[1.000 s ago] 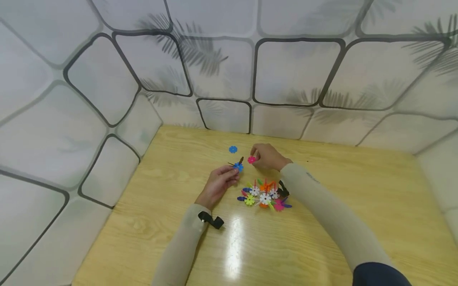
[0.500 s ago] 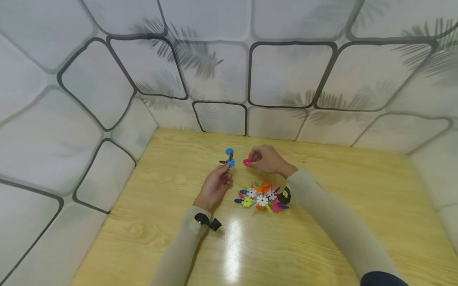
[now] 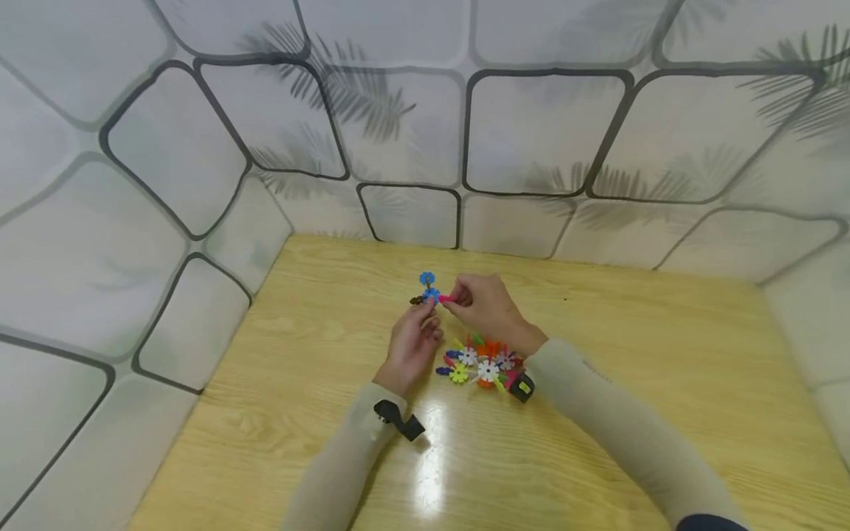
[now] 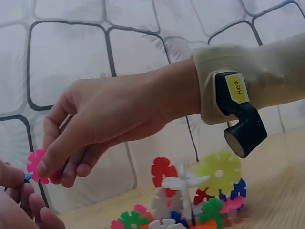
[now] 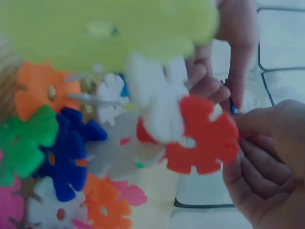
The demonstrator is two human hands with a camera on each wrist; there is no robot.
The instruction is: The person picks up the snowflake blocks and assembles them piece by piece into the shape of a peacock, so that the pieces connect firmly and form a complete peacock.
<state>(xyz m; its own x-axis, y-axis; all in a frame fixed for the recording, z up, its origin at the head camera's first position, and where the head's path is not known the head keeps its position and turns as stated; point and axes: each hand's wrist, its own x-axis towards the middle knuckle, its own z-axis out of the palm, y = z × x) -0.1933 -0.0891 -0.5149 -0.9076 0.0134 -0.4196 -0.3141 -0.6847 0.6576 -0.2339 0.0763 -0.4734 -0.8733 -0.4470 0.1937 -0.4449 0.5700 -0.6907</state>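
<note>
My left hand [image 3: 415,343] pinches a blue snowflake disc [image 3: 432,294] that has brown discs [image 3: 416,300] fixed to it. Another blue disc [image 3: 427,278] shows just beyond; I cannot tell whether it is joined or lies on the table. Between thumb and fingers of my right hand [image 3: 488,306] is a pink snowflake disc [image 4: 35,166], seen nearly edge-on from the head. Its edge meets the held blue disc, which fingers mostly hide in both wrist views. Below the right wrist stands a many-coloured cluster of joined discs [image 3: 488,369].
The cluster, with a red disc [image 5: 202,136] and a yellow disc [image 4: 219,171] sticking out, sits close under my right forearm. The wooden table [image 3: 319,310] ends at a patterned wall [image 3: 511,228] behind and another on the left. Black wrist cameras [image 3: 398,420] hang from both sleeves.
The pink disc has come left and turned edge-on, up to the held blue disc. My left hand has tilted its piece left and raised it slightly. The farther blue disc hardly moved.
</note>
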